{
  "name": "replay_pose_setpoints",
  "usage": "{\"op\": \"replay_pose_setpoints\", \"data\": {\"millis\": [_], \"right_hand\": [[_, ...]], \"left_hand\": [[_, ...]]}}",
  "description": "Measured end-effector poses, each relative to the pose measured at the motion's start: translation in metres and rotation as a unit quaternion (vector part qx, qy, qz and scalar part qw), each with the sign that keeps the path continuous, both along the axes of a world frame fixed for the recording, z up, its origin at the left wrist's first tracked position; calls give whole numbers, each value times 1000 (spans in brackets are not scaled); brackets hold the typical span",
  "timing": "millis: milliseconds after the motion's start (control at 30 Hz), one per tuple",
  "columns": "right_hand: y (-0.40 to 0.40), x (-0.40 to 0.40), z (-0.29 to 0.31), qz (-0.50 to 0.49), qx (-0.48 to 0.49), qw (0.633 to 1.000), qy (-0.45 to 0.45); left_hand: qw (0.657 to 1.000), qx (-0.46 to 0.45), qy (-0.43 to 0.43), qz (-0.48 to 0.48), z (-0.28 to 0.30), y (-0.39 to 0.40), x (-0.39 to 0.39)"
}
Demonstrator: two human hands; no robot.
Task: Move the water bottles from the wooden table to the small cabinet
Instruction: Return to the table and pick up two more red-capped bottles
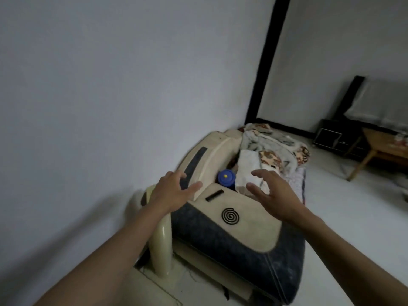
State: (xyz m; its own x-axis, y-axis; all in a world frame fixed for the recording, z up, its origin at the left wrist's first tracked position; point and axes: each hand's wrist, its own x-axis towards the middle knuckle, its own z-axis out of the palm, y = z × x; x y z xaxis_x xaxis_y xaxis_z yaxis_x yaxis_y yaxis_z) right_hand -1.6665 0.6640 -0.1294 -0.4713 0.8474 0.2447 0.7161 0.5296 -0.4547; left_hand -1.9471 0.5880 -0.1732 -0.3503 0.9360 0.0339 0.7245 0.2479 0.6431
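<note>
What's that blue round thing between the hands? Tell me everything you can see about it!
The blue round thing looks like a plastic lid or cap, seen from above, with a small yellow dot at its centre. Only its top shows; whatever is below is hidden. It sits tucked in the gap between the sofa's cream armrest and a pale folded cloth, which seems to lean against it. Neither hand touches it.

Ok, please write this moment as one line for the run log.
left hand: open, empty | right hand: open, empty | blue-capped bottle: between sofa armrest and blankets | wooden table: far right
</note>
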Motion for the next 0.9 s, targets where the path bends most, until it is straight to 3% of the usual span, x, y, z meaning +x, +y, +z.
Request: {"op": "replay_pose_setpoints", "data": {"millis": [300, 600, 900], "right_hand": [[-62, 180, 15, -187, -7, 982, 8], [-115, 339, 21, -268, -22, 961, 62], [-152, 433, 18, -350, -16, 931, 103]], "left_hand": [[987, 22, 33, -157, 31, 38, 173], [970, 7, 63, -236, 38, 30, 349], [938, 13, 93, -332, 50, 40, 454]]}}
